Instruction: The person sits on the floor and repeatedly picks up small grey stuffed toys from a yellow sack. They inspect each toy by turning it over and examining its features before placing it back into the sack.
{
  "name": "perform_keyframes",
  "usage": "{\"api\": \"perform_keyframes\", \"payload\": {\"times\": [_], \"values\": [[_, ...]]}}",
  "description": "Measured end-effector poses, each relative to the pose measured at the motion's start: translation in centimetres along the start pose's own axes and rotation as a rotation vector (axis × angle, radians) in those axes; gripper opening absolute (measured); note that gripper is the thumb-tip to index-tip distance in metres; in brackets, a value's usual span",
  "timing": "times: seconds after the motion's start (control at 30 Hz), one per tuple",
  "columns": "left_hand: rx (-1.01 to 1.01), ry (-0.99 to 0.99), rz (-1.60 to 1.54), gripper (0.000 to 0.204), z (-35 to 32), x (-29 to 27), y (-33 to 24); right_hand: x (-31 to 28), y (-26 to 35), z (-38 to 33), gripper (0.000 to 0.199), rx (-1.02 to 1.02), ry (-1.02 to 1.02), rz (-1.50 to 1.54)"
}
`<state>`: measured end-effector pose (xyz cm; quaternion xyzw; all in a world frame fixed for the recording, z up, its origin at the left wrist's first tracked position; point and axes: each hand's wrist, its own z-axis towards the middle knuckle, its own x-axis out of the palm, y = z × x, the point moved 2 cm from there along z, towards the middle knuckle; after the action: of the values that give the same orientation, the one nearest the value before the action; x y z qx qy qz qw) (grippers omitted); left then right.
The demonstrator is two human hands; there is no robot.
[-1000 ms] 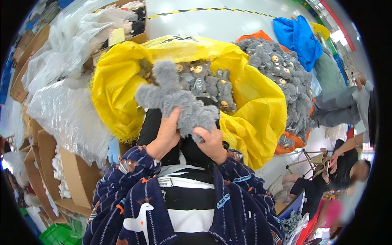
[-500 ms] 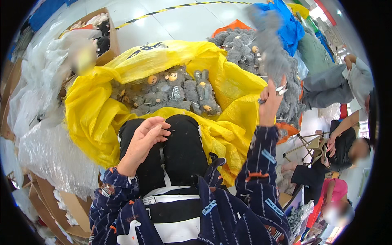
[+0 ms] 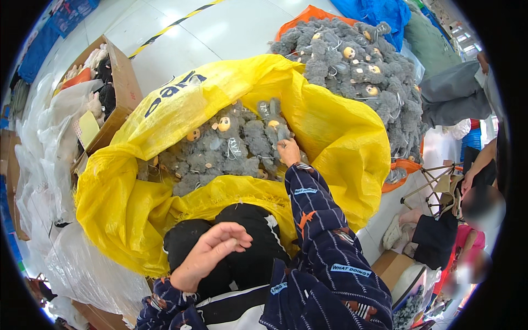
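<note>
A yellow woven sack (image 3: 165, 137) lies spread in front of my knees, its mouth rolled wide. Inside are several grey plush toys (image 3: 220, 148) with small light faces and white strings. My right hand (image 3: 289, 152) reaches into the sack's right side, fingers curled on a grey plush toy (image 3: 273, 132) there. Whether a metal tool remains in that palm is hidden. Over my lap hovers my left hand (image 3: 212, 253), empty, palm turned inward, with its fingers loosely extended.
Beyond the sack to the right, grey plush toys (image 3: 357, 71) heap on an orange sack (image 3: 311, 14). A cardboard box (image 3: 124, 82) of toys stands at left beside clear plastic wrapping (image 3: 82, 258). Other people sit and stand at right, near a folding stool (image 3: 434, 187).
My right hand has come from the right heap, where it held a grey plush toy and a silver tool, down into the yellow sack. My left hand stays over my lap.
</note>
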<state>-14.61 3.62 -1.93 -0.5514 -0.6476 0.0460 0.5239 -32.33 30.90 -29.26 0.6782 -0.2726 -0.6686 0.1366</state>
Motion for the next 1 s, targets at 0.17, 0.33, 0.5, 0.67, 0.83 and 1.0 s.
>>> {"api": "perform_keyframes", "payload": {"times": [0.17, 0.33, 0.5, 0.67, 0.83, 1.0], "values": [[-0.039, 0.032, -0.007, 0.029, 0.2, 0.2, -0.6, 2.4, -1.4, -0.2, 0.023, 0.041, 0.258, -0.007], [-0.015, 0.019, 0.012, 0.029, 0.6, 0.1, -0.4, 0.5, -0.5, -2.9, 0.021, 0.108, -0.009, 0.265], [0.084, -0.097, 0.062, 0.025, 0.1, 0.3, 0.1, -6.2, 5.5, -5.8, 0.007, -0.078, -0.098, 0.732], [0.445, -0.273, 0.236, 0.036, -0.5, 0.3, 0.4, -17.6, 17.2, -11.7, 0.017, 0.053, 0.039, 1.213], [0.856, -0.384, 0.879, 0.058, -3.0, 0.8, -1.5, -22.9, 23.3, -18.1, 0.02, 0.007, 0.225, 1.397], [0.881, -0.3, 0.854, 0.05, -7.2, 3.3, -2.5, -23.8, 25.6, -23.0, 0.024, 0.092, 0.542, 1.428]]}}
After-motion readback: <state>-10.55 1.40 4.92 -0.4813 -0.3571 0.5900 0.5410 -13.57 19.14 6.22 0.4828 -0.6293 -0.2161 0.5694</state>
